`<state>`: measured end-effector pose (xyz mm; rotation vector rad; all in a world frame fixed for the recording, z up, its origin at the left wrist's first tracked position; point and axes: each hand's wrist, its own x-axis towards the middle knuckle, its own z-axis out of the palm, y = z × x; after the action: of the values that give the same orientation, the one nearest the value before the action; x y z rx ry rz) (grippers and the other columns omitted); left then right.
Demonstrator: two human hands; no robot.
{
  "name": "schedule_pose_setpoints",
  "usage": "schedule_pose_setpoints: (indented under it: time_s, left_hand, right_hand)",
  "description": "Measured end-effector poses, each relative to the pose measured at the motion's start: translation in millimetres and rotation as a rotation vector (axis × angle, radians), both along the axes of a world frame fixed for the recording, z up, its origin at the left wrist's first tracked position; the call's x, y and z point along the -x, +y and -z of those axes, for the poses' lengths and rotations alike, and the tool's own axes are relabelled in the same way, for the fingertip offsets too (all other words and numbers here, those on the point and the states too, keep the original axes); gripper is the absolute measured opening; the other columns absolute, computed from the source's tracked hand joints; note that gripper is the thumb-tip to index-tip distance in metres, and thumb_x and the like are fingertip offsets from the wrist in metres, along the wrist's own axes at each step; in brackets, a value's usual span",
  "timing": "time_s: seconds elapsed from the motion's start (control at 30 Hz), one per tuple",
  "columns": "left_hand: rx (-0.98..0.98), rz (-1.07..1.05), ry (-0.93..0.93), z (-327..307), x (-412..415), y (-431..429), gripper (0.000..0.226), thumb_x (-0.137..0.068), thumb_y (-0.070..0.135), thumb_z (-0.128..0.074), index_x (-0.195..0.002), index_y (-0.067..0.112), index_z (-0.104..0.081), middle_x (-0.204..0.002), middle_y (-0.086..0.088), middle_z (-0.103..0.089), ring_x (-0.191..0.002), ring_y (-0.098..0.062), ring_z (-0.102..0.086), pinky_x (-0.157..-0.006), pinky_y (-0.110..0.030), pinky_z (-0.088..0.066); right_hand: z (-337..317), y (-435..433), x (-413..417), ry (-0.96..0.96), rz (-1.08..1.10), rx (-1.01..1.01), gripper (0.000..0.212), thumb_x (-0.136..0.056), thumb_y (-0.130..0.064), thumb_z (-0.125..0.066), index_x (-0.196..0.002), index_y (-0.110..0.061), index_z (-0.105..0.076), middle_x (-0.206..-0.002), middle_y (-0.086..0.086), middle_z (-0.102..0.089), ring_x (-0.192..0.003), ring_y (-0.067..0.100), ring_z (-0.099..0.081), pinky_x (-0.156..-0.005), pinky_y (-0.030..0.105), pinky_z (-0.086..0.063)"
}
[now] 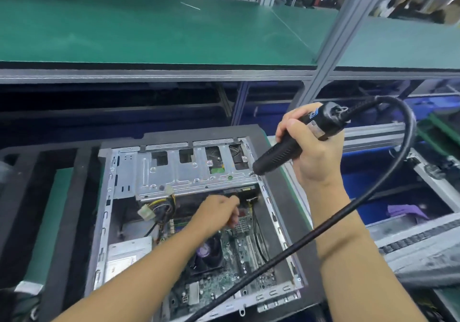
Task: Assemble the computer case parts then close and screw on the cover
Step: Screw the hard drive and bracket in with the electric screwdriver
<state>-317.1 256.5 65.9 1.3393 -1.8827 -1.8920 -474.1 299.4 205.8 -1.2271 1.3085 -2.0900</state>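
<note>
An open computer case (105,212) lies flat on a black foam pad, its motherboard (239,249) and CPU fan (207,252) exposed. A silver drive cage (191,172) spans the case's far end. My right hand (311,147) grips a black electric screwdriver (286,147), whose tip touches the cage's right corner by the case rim. My left hand (216,213) reaches inside the case below the cage with fingers curled; motion blur hides whether it holds anything. No cover is in view.
The screwdriver's thick black cable (323,224) loops over my right forearm and across the case's near right corner. A green shelf (149,28) hangs above the bench. Blue bins (373,189) and a roller conveyor (423,237) lie to the right. Loose yellow-black power wires (164,207) sit under the cage.
</note>
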Motion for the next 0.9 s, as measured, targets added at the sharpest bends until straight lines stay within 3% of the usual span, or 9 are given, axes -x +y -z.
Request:
schedule_pose_setpoints:
  time_s: [0.13, 0.2, 0.27, 0.37, 0.43, 0.5, 0.57, 0.7, 0.9]
  left_hand:
    - [-0.357, -0.143, 0.061, 13, 17, 4, 0.038, -0.092, 0.049, -0.063, -0.097, 0.012, -0.063, -0.103, -0.008, -0.073, -0.091, -0.02, -0.071, -0.085, -0.037, -0.057]
    - [-0.62, -0.31, 0.267, 13, 29, 3, 0.031, -0.092, 0.042, -0.067, -0.104, 0.014, -0.059, -0.116, -0.011, -0.066, -0.107, -0.023, -0.065, -0.093, -0.035, -0.053]
    - [-0.798, -0.51, 0.433, 15, 42, 5, 0.025, -0.091, 0.029, -0.07, -0.104, 0.009, -0.06, -0.113, -0.012, -0.065, -0.109, -0.023, -0.063, -0.097, -0.033, -0.049]
    - [-0.758, -0.682, 0.421, 24, 55, 9, 0.034, -0.087, 0.028, -0.075, -0.108, 0.005, -0.061, -0.102, -0.007, -0.068, -0.097, -0.018, -0.065, -0.079, -0.029, -0.051]
    - [-0.721, -0.718, 0.414, 27, 59, 8, 0.043, -0.083, 0.033, -0.078, -0.112, 0.006, -0.061, -0.107, -0.005, -0.068, -0.098, -0.016, -0.064, -0.068, -0.027, -0.045]
    - [-0.751, -0.754, 0.456, 31, 62, 3, 0.05, -0.083, 0.03, -0.079, -0.119, 0.003, -0.058, -0.116, -0.009, -0.067, -0.109, -0.02, -0.063, -0.083, -0.029, -0.05]
    - [-0.813, -0.787, 0.531, 32, 66, 0, 0.041, -0.085, 0.021, -0.077, -0.115, 0.001, -0.059, -0.113, -0.015, -0.065, -0.106, -0.024, -0.062, -0.094, -0.03, -0.05]
    - [-0.899, -0.831, 0.616, 32, 69, -3, 0.023, -0.087, 0.007, -0.072, -0.103, -0.001, -0.058, -0.098, -0.016, -0.058, -0.094, -0.025, -0.059, -0.1, -0.031, -0.049]
    - [-0.917, -0.828, 0.65, 35, 72, -5, 0.012, -0.089, 0.005, -0.068, -0.098, 0.0, -0.062, -0.09, -0.012, -0.071, -0.09, -0.021, -0.066, -0.103, -0.031, -0.046]
  right_hand:
    - [2, 1, 14, -0.033, -0.004, 0.005, 0.016, -0.076, -0.004, -0.064, -0.075, -0.02, -0.066, -0.068, 0.006, -0.06, -0.062, 0.03, -0.053, -0.064, 0.039, -0.048]
    - [4, 0, 17, -0.04, -0.013, 0.008, 0.017, -0.076, -0.004, -0.064, -0.074, -0.021, -0.067, -0.068, 0.006, -0.06, -0.062, 0.03, -0.053, -0.063, 0.039, -0.049]
    - [6, -3, 20, -0.043, -0.016, 0.004, 0.018, -0.077, -0.001, -0.064, -0.074, -0.019, -0.066, -0.069, 0.008, -0.06, -0.062, 0.03, -0.053, -0.063, 0.038, -0.049]
    - [10, -8, 22, -0.042, -0.023, -0.013, 0.014, -0.077, 0.001, -0.063, -0.075, -0.012, -0.063, -0.069, 0.01, -0.059, -0.062, 0.03, -0.053, -0.063, 0.038, -0.049]
    - [12, -11, 25, -0.038, -0.034, -0.032, 0.014, -0.076, -0.001, -0.064, -0.076, -0.015, -0.065, -0.07, 0.009, -0.06, -0.063, 0.03, -0.054, -0.063, 0.038, -0.049]
    - [14, -14, 28, -0.035, -0.035, -0.049, 0.018, -0.076, -0.002, -0.064, -0.075, -0.02, -0.067, -0.07, 0.008, -0.061, -0.063, 0.03, -0.054, -0.063, 0.039, -0.049]
    - [16, -17, 31, -0.035, -0.041, -0.06, 0.019, -0.077, -0.001, -0.064, -0.074, -0.02, -0.067, -0.07, 0.007, -0.061, -0.064, 0.03, -0.054, -0.063, 0.039, -0.049]
    - [19, -22, 34, -0.026, -0.053, -0.074, 0.019, -0.076, -0.002, -0.064, -0.074, -0.021, -0.067, -0.069, 0.007, -0.062, -0.063, 0.03, -0.055, -0.064, 0.038, -0.049]
    - [19, -33, 36, -0.014, -0.071, -0.06, 0.019, -0.077, -0.002, -0.064, -0.073, -0.021, -0.067, -0.069, 0.008, -0.061, -0.061, 0.029, -0.054, -0.062, 0.038, -0.049]
